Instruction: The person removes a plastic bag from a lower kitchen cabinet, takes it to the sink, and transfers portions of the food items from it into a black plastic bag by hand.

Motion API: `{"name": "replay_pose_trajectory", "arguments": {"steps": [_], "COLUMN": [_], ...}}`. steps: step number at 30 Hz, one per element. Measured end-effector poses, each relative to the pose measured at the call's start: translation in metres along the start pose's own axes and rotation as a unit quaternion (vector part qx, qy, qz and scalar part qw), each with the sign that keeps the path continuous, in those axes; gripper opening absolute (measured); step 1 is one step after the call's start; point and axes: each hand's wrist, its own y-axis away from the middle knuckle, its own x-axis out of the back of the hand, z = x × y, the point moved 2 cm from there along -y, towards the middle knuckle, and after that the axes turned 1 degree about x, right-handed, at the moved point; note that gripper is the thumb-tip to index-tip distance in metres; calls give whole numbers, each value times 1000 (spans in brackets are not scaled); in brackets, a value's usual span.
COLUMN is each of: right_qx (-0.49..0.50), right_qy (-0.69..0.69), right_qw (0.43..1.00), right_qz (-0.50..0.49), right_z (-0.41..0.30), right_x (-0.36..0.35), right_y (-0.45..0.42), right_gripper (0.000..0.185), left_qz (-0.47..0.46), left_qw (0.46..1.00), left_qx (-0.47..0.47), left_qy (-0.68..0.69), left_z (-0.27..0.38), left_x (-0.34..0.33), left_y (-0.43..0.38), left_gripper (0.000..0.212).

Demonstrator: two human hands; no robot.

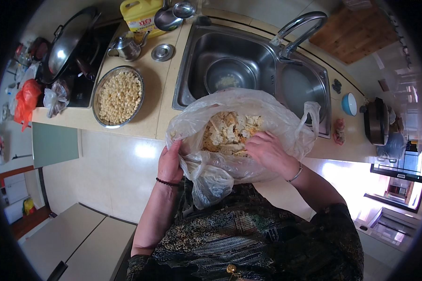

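A large translucent plastic bag [242,98] gapes in front of me at the counter's edge, below the sink. Its rim is pinched by my left hand [170,161], with the thumb on top of the film. Pale, crumbly, yellowish-brown food pieces [225,131] fill the opening. My right hand [267,151] reaches into the mouth from the right, its bent fingers touching the pieces; the fingertips are hidden, so I cannot tell whether they grasp one. One tied-looking handle [311,112] of the bag stands up at the right.
The double steel sink [183,84] holds a metal bowl [211,79] with pale bits inside. Left on the counter are a bowl of soaked-looking beans [119,98], a metal pot [126,47], a lid [162,52] and a wok [68,45]. A blue bowl [349,104] stands right.
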Motion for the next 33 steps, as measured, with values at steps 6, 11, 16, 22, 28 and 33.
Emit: {"name": "replay_pose_trajectory", "arguments": {"steps": [6,11,16,22,28,33], "right_qx": [53,98,142,91,-231,-246], "right_qy": [74,31,10,-93,-250,29], "right_qw": [977,963,955,974,939,966], "right_qz": [193,248,259,184,40,72], "right_z": [-15,-14,-14,-19,18,38], "right_x": [7,5,10,7,-12,-46], "right_y": [1,10,10,1,-44,-72], "right_gripper": [10,14,16,17,30,37], "left_qz": [-6,-7,-7,-1,-16,-22], "left_qw": [1000,1000,1000,1000,998,999], "left_qx": [-7,-6,-1,-5,-51,-39], "left_qy": [12,21,16,20,31,21], "left_z": [-4,-5,-5,-3,0,11], "left_x": [7,5,6,2,-7,-13], "left_y": [-3,0,0,3,6,-1], "left_gripper": [38,38,37,36,35,34]}}
